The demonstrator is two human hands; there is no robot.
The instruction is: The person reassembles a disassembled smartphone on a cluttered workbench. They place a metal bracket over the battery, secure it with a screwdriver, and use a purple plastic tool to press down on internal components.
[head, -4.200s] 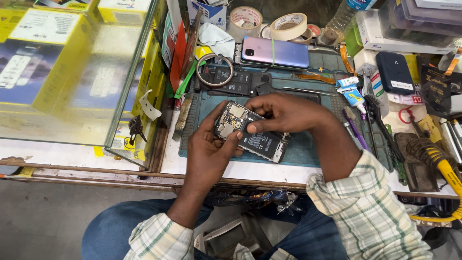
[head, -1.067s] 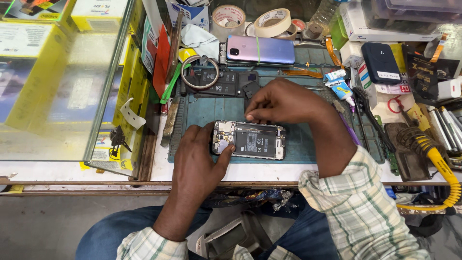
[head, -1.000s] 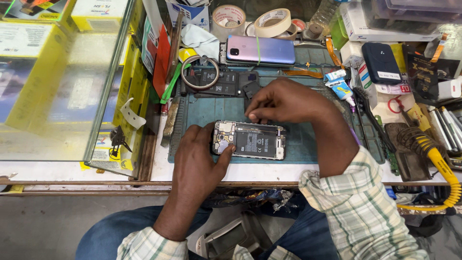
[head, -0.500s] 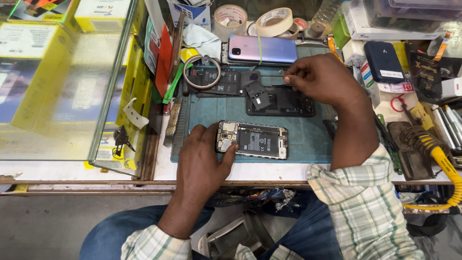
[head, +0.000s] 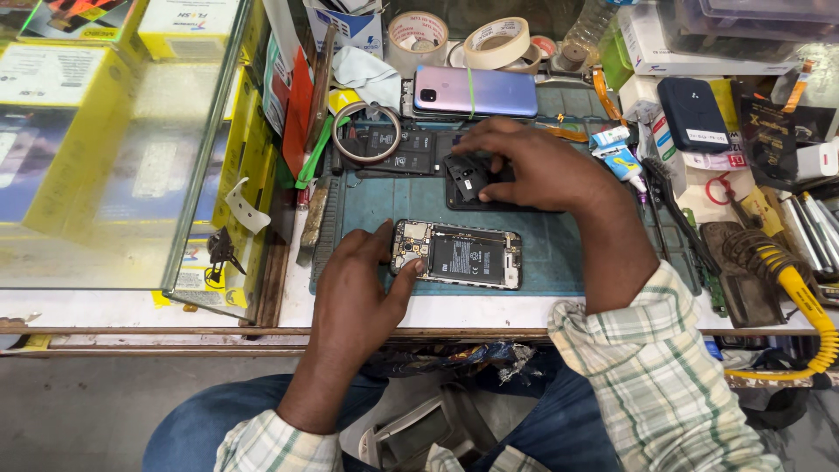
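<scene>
I see the left hand (head: 357,281) resting on the teal work mat (head: 559,253) near the front edge of the bench, fingers loosely spread, thumb pressed against the end of the opened smartphone with its back cover off (head: 458,255). The right hand (head: 531,163) lies further back on the mat, fingertips curled and pinching a small black plastic phone part (head: 466,175). Behind it, at the mat's back edge, lies a lilac smartphone (head: 475,91).
</scene>
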